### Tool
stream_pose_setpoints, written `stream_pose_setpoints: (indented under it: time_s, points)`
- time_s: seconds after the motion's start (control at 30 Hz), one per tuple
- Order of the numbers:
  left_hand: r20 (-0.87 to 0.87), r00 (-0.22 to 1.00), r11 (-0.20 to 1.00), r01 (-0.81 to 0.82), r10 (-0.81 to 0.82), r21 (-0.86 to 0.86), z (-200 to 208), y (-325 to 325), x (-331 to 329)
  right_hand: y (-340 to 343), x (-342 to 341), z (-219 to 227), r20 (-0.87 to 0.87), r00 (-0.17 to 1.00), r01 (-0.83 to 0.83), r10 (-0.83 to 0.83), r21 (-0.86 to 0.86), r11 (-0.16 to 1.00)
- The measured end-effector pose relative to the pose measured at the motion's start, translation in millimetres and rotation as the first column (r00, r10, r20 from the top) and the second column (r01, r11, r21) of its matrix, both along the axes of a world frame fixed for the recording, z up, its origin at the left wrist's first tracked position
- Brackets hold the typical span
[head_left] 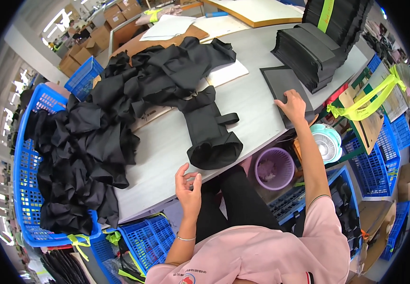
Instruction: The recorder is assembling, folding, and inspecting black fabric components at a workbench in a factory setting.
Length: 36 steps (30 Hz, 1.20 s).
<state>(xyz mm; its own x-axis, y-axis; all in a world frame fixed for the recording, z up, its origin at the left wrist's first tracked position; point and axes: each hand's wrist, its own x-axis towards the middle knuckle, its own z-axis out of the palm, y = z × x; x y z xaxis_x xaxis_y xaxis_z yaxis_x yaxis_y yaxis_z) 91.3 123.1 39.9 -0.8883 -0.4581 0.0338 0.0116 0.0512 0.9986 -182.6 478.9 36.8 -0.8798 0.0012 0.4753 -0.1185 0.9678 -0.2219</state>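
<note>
From my station, the pale desk [254, 113] fills most of my view. A heap of black fabric [160, 80] sprawls at ten o'clock, limp and probably light; a stack of dark panels [304, 52] stands between one and two. Near the centre lies the sewn black piece [202, 125], its wide end toward six o'clock; I judge it soft and floppy, so I would take hold at that end. The loose dark panel [280, 81] lies flat at two o'clock, just beside the stack. It looks thin, smooth, fairly stiff, perhaps slippery, best lifted by an edge. My right hand [293, 106] bends over it; whether its fingers grip, I cannot tell. My left hand [188, 191] has its fingers half curled around nothing, just beside the sewn piece.
</note>
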Motion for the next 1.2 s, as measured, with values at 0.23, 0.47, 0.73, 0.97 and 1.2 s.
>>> stream_pose_setpoints:
  time_s: [0.23, 0.47, 0.73, 0.97, 1.2]
  points:
    - [-0.070, 0.990, 0.989, 0.126, -0.120, 0.081, 14.7, 21.9, 10.2, 24.0, -12.3, 5.8, 0.107, 0.990, 0.109, -0.091, -0.187, 0.976]
    - [-0.129, 0.831, 0.774, 0.552, -0.541, 0.310, 26.0, 36.6, 17.7, -72.7, 144.3, 74.2, -0.468, 0.880, -0.119, 0.080, -0.054, 0.991]
    - [-0.181, 0.826, 0.581, 0.514, -0.535, 0.630, 24.5, 47.0, 9.2, -147.2, 306.1, 68.4, -0.175, 0.693, -0.670, 0.699, -0.514, 0.536]
    - [-0.347, 0.776, 0.317, 0.559, -0.527, 0.766, 26.3, 28.2, 37.5, -158.4, 318.4, 59.1, 0.011, 0.869, -0.322, 0.495, -0.748, 0.581]
    - [-0.269, 0.848, 0.262, 0.416, -0.456, 0.871, 0.5, 19.5, 48.3, -165.9, 324.5, 44.7, 0.000, 0.887, -0.338, 0.461, -0.681, 0.650]
